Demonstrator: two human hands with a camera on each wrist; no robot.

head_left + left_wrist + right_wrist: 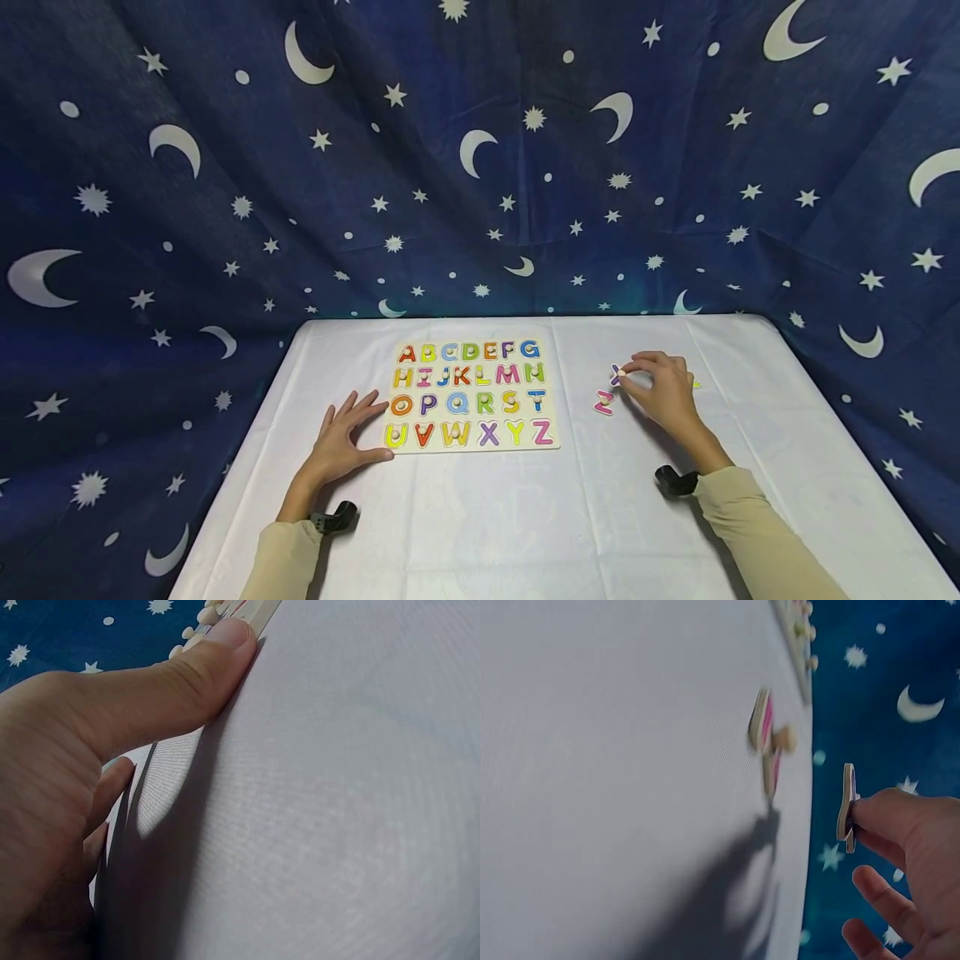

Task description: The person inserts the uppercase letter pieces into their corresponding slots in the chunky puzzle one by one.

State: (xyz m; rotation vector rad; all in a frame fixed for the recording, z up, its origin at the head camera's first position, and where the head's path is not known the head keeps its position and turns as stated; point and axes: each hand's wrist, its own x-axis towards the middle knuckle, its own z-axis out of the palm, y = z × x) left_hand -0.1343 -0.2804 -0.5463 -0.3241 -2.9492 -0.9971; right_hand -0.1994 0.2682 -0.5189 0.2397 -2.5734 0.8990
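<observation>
My right hand (660, 392) pinches a purple letter X piece (615, 375) between thumb and fingertips. In the right wrist view, the piece (847, 802) appears edge-on, raised off the table. A pink letter Z piece (603, 402) lies on the cloth just below it, knob up. Spread fingers of my left hand (337, 446) rest along the left edge of the alphabet puzzle board (555, 383). The left wrist view has the thumb (202, 675) against the board's corner. Knobs stand on most letters; the X, Y and Z places in the bottom row show none.
A white cloth covers the table (495, 525). Part of a yellow piece (697, 385) peeks out behind my right hand. A dark blue curtain (420, 167) with moons and stars hangs at the table's far edge.
</observation>
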